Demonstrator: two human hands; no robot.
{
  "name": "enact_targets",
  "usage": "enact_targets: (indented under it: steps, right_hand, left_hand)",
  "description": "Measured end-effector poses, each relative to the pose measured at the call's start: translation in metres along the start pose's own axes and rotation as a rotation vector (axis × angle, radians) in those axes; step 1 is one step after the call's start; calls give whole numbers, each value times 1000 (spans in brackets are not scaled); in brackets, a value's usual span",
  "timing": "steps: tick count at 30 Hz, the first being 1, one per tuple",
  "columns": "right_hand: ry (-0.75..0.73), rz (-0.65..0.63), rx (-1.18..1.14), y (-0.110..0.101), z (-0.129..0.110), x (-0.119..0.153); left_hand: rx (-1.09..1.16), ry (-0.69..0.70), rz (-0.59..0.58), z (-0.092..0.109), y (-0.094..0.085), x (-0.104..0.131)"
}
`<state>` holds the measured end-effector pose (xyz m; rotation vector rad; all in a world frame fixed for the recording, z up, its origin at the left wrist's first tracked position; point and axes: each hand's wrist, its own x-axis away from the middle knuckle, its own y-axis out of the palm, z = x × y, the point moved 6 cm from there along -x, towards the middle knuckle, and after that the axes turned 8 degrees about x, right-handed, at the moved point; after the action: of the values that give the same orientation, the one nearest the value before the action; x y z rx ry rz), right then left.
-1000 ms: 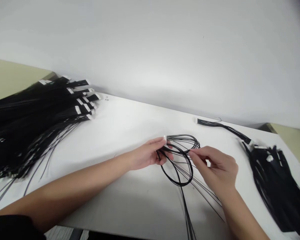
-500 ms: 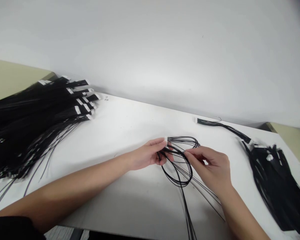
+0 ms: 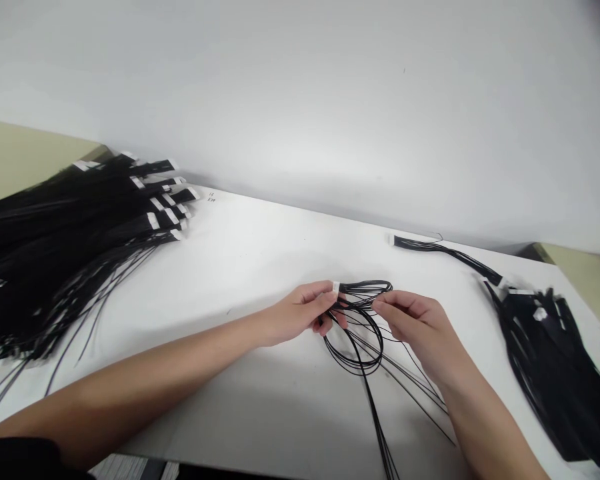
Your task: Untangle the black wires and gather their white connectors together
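My left hand point(image 3: 314, 308) grips a wire harness of thin black wires point(image 3: 380, 340) near its white connector point(image 3: 335, 287), thumb on top and fingers beneath. The wires curl in loops to the right of that hand, and their loose tails hang down over the front of the table. My right hand point(image 3: 413, 320) is closed in a pinch at the right side of the loops, thumb against forefinger. It appears to hold a thin black wire from the harness; the fingertips hide the exact grip.
A large heap of black wire harnesses point(image 3: 55, 253) with white connectors covers the table's left side. At the right lies a smaller pile point(image 3: 555, 373), with one harness point(image 3: 445, 250) stretched out behind it. A white wall point(image 3: 300, 100) closes off the back of the white table point(image 3: 260, 247).
The left hand and the connector have dropped slightly. My right hand has shifted a little, and the upper loop looks flatter and smaller. Both piles lie as before.
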<state>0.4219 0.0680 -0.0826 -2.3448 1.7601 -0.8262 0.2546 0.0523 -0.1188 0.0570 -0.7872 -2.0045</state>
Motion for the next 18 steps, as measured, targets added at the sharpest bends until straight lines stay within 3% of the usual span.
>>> enact_targets:
  steps: [10, 14, 18]
  right_hand:
    - [47, -137, -65, 5, -1, 4]
    - [-94, 3, 57, 4, -7, 3]
    - [-335, 251, 151, 5, -17, 8]
  left_hand:
    - [-120, 30, -13, 1, 1, 1]
    - [-105, 17, -8, 0, 0, 2]
    - [-41, -12, -47, 0, 1, 1]
